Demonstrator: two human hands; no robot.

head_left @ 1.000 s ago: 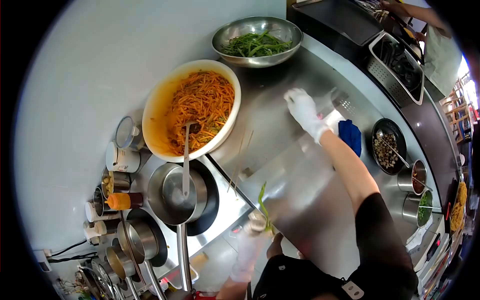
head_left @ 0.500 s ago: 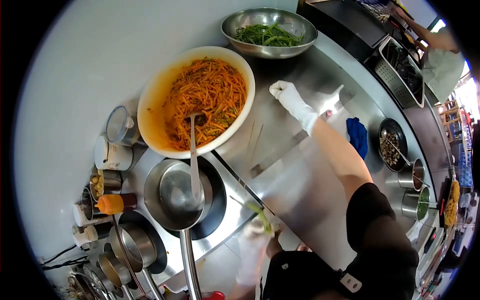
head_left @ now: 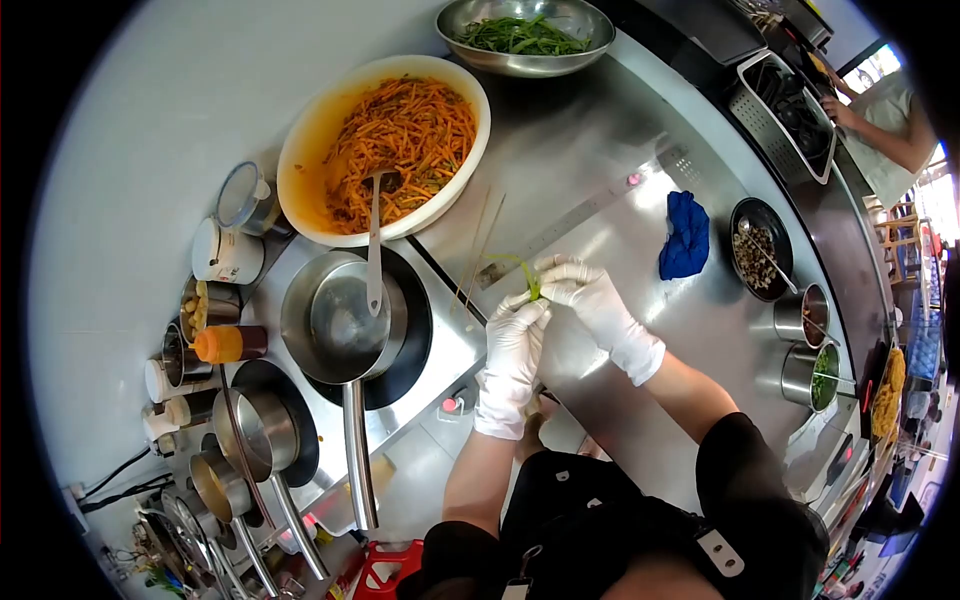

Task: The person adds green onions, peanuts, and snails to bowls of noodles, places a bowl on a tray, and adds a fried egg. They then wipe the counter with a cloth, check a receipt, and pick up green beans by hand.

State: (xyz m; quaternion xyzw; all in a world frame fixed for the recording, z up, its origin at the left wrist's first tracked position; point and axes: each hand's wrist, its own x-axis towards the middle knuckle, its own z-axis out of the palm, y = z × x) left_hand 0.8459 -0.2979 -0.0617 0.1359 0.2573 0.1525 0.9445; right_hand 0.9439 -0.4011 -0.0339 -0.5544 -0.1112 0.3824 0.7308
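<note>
Both hands wear white gloves and meet over the steel counter's front edge. Between their fingertips is a thin green vegetable strip, curling up and to the left. My left hand pinches it from the left. From the right, my right hand has its fingers closed at the same piece. Beyond the hands lie two thin sticks on the counter. The large white bowl of orange shreds, with a ladle in it, stands up and to the left.
A steel bowl of greens stands at the back. At left are a saucepan, more pans, jars and an orange-capped bottle. A blue cloth, a black pan and small pots are right. A person stands far right.
My right hand has come back from the far counter to meet my left. The left hand has risen with the green strip from below the counter edge. The view has shifted slightly.
</note>
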